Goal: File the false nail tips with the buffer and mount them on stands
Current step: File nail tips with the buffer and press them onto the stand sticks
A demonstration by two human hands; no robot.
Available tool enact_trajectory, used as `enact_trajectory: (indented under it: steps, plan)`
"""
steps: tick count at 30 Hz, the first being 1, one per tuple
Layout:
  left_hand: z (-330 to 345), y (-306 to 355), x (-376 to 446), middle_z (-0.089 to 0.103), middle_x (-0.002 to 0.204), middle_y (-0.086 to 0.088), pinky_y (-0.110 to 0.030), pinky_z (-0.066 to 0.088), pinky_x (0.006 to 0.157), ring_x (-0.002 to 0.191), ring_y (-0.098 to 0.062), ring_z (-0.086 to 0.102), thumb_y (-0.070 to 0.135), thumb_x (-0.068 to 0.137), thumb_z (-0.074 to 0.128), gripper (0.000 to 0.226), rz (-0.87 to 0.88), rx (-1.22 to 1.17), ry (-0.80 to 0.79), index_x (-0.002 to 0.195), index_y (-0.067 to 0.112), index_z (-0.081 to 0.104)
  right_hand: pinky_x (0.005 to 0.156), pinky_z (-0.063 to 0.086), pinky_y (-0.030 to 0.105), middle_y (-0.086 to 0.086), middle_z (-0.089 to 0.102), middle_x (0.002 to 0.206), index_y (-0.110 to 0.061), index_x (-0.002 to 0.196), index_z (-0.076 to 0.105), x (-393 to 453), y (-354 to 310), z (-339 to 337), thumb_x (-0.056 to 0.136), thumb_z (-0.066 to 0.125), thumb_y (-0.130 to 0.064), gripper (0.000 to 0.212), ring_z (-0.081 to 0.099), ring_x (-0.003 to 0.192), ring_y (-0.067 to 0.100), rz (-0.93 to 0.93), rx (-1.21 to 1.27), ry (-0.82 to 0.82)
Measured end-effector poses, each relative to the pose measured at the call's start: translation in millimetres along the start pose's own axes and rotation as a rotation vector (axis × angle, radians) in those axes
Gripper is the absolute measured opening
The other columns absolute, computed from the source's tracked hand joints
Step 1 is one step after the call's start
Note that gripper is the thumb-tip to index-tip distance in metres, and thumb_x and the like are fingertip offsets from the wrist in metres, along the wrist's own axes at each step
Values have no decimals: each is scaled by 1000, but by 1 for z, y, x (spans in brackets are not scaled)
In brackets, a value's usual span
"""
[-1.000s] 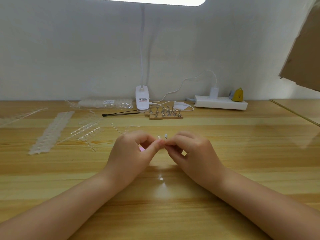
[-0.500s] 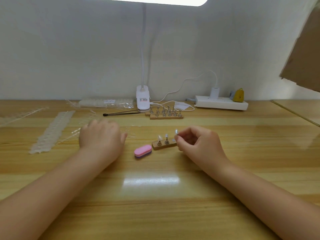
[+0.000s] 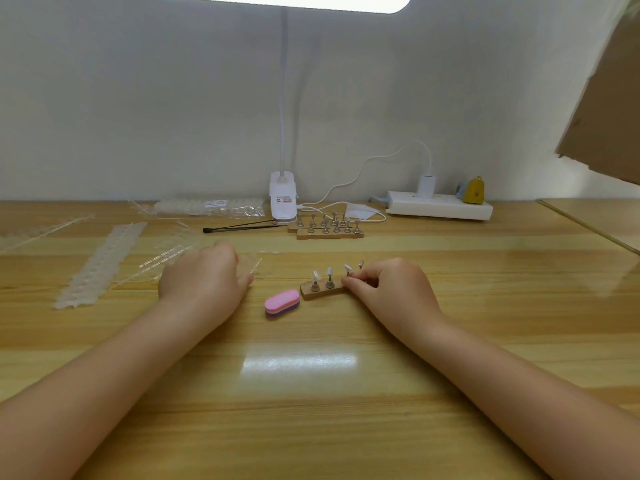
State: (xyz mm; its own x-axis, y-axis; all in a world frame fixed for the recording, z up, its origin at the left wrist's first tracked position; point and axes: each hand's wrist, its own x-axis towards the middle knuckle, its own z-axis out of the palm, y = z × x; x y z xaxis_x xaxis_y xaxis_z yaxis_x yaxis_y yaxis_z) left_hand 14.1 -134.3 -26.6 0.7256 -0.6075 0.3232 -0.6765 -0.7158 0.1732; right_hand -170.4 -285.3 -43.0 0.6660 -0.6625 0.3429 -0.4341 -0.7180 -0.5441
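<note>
Right hand sits at the right end of the near stand block, fingers curled, tips pinching at a stand peg there; what exactly is pinched is too small to tell. Three pegs on this block carry white nail tips; a fourth peg shows just above the fingers.

Buffer, pink over purple, lies flat on the table just left of the block, touching neither hand.

Left hand is left of the buffer, palm down, over clear tip strips; fingers hidden behind the knuckles, so grip cannot be told.

Far centre: a second stand block with bare pegs, beside the lamp base. Power strip at far right. More tip strips far left.
</note>
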Motion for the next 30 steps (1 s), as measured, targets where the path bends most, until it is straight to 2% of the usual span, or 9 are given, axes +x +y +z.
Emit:
enact_trajectory:
  steps: [2, 5, 9, 12, 15, 19, 22, 27, 30]
  plan:
    - [-1, 0, -1, 62, 89, 7, -33, 45, 71, 89, -21, 57, 39, 89, 61, 19, 8, -168, 42, 95, 25, 51, 76, 50, 29, -6, 74, 88, -22, 98, 77, -2, 0, -1, 90, 63, -35, 20, 64, 84, 11, -18, -7, -2]
    - [-6, 7, -4, 61, 80, 9, -26, 43, 61, 74, -10, 58, 31, 85, 69, 15, 59, -566, 51, 93, 26, 56, 59, 46, 24, -7, 68, 67, -20, 83, 77, -7, -1, -5, 88, 62, -30, 19, 60, 64, 8, -22, 22, 52]
    - [-15, 26, -16, 68, 73, 6, -9, 46, 60, 68, 0, 64, 18, 84, 72, 13, 60, -1069, -100, 94, 25, 66, 51, 38, 23, -5, 56, 50, -16, 65, 71, -16, -11, -8, 85, 66, -29, 24, 46, 49, 4, -98, 239, 90]
    - [-14, 36, -27, 68, 69, 9, -7, 46, 56, 62, 3, 62, 10, 84, 69, 13, 75, -1186, -212, 88, 22, 70, 51, 38, 15, -6, 59, 53, -21, 79, 76, -22, -24, -8, 85, 71, -30, 12, 48, 51, 2, -38, 634, -39]
    - [-13, 41, -34, 67, 69, 6, -11, 47, 53, 59, -2, 61, 4, 85, 67, 17, 76, -1220, -291, 83, 20, 70, 48, 36, 9, -15, 57, 49, -17, 85, 76, -24, -28, -6, 85, 71, -26, 10, 47, 47, -2, 29, 815, -91]
    - [-11, 45, -40, 66, 69, 3, -13, 46, 52, 59, -5, 60, 9, 86, 66, 11, 121, -1221, -265, 81, 18, 69, 47, 36, 8, -14, 59, 51, -11, 83, 75, -24, -27, -7, 84, 73, -21, 11, 50, 46, -3, 59, 841, -88]
    - [-11, 44, -45, 65, 65, 5, -12, 44, 51, 56, -3, 58, 18, 86, 67, 8, 194, -1149, -125, 79, 20, 69, 49, 38, 8, -14, 59, 50, -10, 79, 75, -27, -31, -9, 84, 73, -18, 10, 51, 47, -3, 14, 836, -88]
    - [-14, 44, -51, 58, 60, 12, -32, 45, 60, 59, -9, 53, 30, 85, 59, 15, 485, -461, 290, 71, 26, 64, 51, 35, 18, -5, 50, 49, -14, 71, 75, -32, -35, -8, 84, 73, -17, 13, 40, 49, 5, -95, 683, -5]
    - [-14, 43, -51, 56, 61, 12, -31, 40, 60, 59, -14, 52, 32, 83, 50, 21, 593, -323, 331, 69, 21, 63, 50, 33, 18, -4, 47, 49, -13, 68, 73, -32, -36, -8, 84, 72, -14, 16, 38, 48, 5, -126, 626, 0]
